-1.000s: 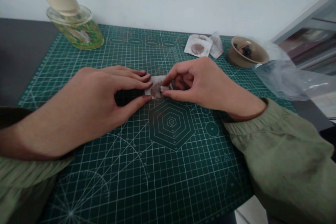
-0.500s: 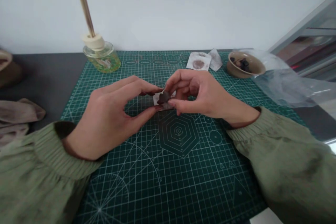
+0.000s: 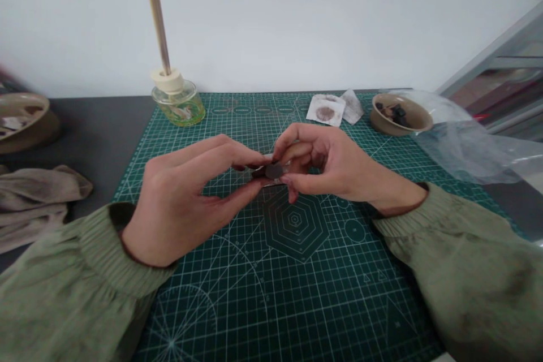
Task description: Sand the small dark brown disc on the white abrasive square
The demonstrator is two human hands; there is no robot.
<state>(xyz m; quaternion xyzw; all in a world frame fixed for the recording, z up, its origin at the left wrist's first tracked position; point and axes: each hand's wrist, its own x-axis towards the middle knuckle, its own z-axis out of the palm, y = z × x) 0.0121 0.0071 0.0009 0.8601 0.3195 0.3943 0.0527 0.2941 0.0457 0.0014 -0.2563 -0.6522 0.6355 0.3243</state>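
Note:
Both hands meet over the middle of a green cutting mat [image 3: 314, 305]. My left hand [image 3: 190, 198] pinches a small dark piece [image 3: 274, 170] between thumb and fingertips, from its left side. From the right, my right hand [image 3: 324, 161] has its thumb and index finger closed on the same piece. Part of a white paper or pad shows beneath the fingertips, mostly hidden by them. What the piece is made of is too small to tell.
Stained white pads [image 3: 326, 110] lie behind my right hand. Beside them stand a brown bowl [image 3: 401, 115] with dark bits and a clear plastic bag [image 3: 470, 150]. A reed diffuser [image 3: 180, 103], another bowl [image 3: 29, 130] and a crumpled cloth [image 3: 38, 192] are at left.
The view has shifted, so the scene sits lower and further right. The dark piece has turned between my fingertips and now looks rounder. Both hands keep their pinch.

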